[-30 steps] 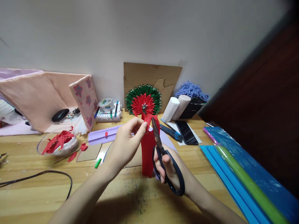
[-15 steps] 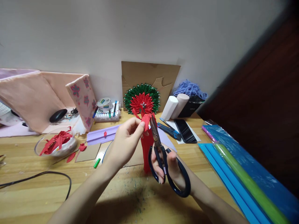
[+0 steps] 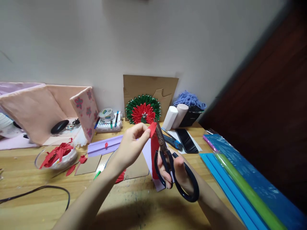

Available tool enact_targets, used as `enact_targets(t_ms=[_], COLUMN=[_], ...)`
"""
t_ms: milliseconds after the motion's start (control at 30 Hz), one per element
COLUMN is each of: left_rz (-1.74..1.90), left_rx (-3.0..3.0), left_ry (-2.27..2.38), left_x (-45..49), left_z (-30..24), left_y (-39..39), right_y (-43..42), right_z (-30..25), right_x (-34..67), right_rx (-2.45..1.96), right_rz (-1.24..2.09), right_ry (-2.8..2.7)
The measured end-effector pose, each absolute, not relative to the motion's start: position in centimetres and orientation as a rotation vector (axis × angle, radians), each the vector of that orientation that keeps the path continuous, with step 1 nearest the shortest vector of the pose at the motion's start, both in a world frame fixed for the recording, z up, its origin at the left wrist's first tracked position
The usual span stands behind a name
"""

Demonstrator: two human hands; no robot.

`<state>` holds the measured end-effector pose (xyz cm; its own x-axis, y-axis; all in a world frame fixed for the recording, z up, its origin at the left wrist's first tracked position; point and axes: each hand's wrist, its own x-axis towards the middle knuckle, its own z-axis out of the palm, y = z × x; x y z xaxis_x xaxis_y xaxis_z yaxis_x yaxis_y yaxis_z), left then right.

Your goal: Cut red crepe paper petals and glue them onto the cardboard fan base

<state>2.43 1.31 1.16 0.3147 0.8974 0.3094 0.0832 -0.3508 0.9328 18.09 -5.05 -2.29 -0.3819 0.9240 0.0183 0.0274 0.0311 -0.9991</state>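
Note:
My left hand (image 3: 134, 140) pinches a small piece of red crepe paper (image 3: 152, 129) between thumb and fingers. My right hand (image 3: 177, 169) is in the black-handled scissors (image 3: 161, 143), whose blades point up beside the paper. From near the blades a long red paper strip (image 3: 154, 159) hangs down behind the scissors; how it is held is hidden. Red paper (image 3: 120, 176) lies on the table by my left forearm, partly covered by it. Behind my hands stands a cardboard sheet (image 3: 151, 83) bearing a red and green fan-shaped flower (image 3: 144, 107).
At left, a clear bowl (image 3: 38, 161) contains red scraps, near a pink fabric-covered stand (image 3: 31, 111) and markers (image 3: 109, 126). A black cable (image 3: 48, 187) crosses the table. On the right lie a phone (image 3: 187, 140), a blue cutter (image 3: 172, 142) and wrapped paper rolls (image 3: 244, 179).
The view has tilted up slightly. Red paper now shows beside my left forearm, and the red paper at my left fingertips looks smaller. Both hands keep their grips.

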Motion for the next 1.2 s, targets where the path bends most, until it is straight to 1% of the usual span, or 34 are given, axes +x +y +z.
enact_targets(t_ms=[200,367,433,500,600,700,800,867,967,1067,1200], left_rz=[1.109,1.152,1.158,1.151,1.139,1.094,0.924,0.828,0.779,0.853,1.081], left_rx=[1.809,1.855,1.856,1.840,1.791,1.760,1.890,2.015,2.096,2.003,1.627], left_ry=[0.860,0.884,0.946,1.002,1.047,1.095,1.098,1.101,1.123,1.140,0.999], left_x=[5.2,7.1,7.1,6.4,4.4,1.9,-0.2,-1.3,-2.4,-2.8,-2.4], left_z=[3.4,3.6,3.3,2.9,2.4,2.2,2.2,2.3,2.4,2.1,1.0], left_y=[2.6,4.2,4.8,5.0,4.3,2.5,0.8,0.1,-0.3,-0.2,0.3], right_y=[-4.5,-3.5,-2.5,-1.5,-0.5,-0.5,-1.0,-1.3,-1.4,-1.1,-0.5], right_z=[-1.8,-0.2,-0.5,-1.4,-2.5,-2.3,-1.5,-1.2,-1.4,-1.9,-1.9], right_x=[20.0,20.9,21.0,21.0,20.6,19.7,18.3,17.4,15.9,14.5,13.0], right_rx=[-0.964,-1.167,-1.239,-1.237,-1.050,-0.913,-1.007,-1.038,-1.049,-1.087,-1.099], right_rz=[1.390,1.102,1.111,1.218,1.298,1.140,0.912,0.899,0.933,0.898,0.818], right_ry=[-1.375,-1.378,-1.332,-1.287,-1.283,-1.311,-1.348,-1.410,-1.479,-1.472,-1.345])
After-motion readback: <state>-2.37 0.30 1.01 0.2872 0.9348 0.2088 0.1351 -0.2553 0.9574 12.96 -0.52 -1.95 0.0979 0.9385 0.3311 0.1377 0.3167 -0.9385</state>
